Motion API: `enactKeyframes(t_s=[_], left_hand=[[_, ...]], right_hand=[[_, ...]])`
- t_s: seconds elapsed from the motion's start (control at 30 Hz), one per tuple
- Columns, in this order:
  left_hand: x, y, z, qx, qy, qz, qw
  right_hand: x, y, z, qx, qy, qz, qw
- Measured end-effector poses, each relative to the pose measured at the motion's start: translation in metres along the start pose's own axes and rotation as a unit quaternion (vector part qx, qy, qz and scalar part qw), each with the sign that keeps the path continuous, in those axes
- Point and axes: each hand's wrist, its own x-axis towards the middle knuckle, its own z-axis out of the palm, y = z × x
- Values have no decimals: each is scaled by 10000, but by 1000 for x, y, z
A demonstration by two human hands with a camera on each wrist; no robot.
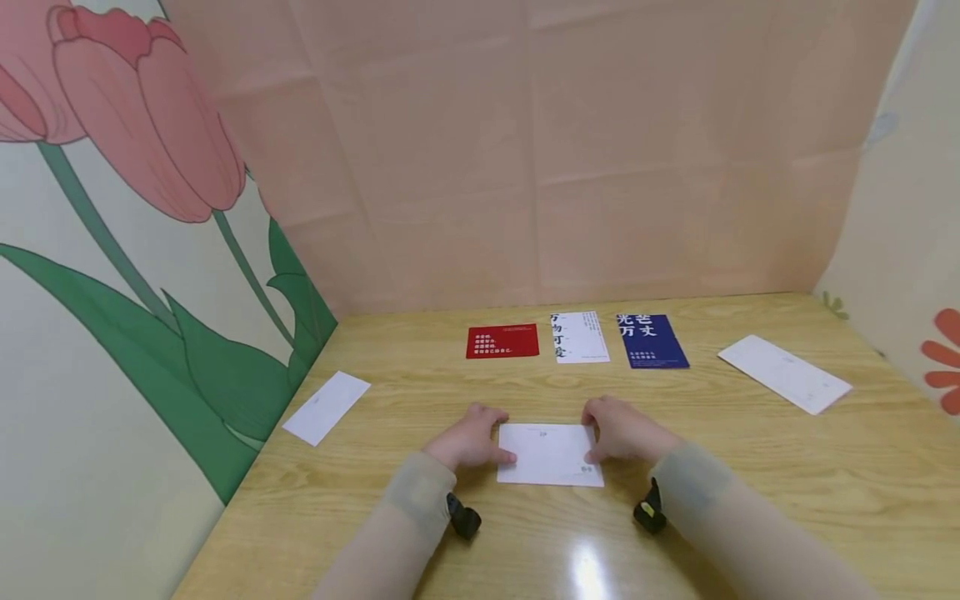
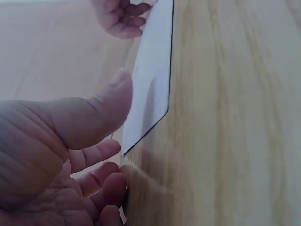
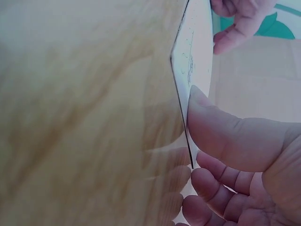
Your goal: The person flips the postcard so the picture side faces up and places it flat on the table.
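Note:
A white card (image 1: 549, 455) with small print lies on the wooden table between my two hands. My left hand (image 1: 471, 437) is at its left end; in the left wrist view the thumb (image 2: 110, 106) hovers over the card (image 2: 150, 70), and the loosely bent fingers (image 2: 106, 186) lie by its corner. At the right end, my right hand (image 1: 626, 430) pinches the card's edge. In the right wrist view its thumb (image 3: 225, 134) rests on the card (image 3: 200, 52), with the fingertips (image 3: 204, 183) against the edge.
Farther back lie a red card (image 1: 502, 342), a white card with large dark characters (image 1: 583, 337) and a dark blue card (image 1: 654, 342). One blank-looking white card (image 1: 327, 408) lies left, another white card (image 1: 784, 373) right. A pink cloth (image 1: 525, 167) hangs behind the table.

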Motion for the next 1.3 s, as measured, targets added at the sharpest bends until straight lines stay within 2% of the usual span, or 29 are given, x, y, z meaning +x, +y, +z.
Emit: enactKeyframes(t_s=[0.2, 0.7, 1.03, 1.3], left_hand=[[5, 1, 0, -107, -11, -107, 9999], [9, 7, 4, 227, 83, -254, 9994], [5, 17, 3, 377, 82, -515, 9979], [8, 16, 2, 298, 96, -464, 9984]], right_hand=[[0, 1, 1, 49, -4, 43, 10000], [4, 4, 3, 27, -3, 38, 10000], [2, 2, 4, 162, -69, 178, 9997], [1, 3, 3, 218, -14, 190, 9996]])
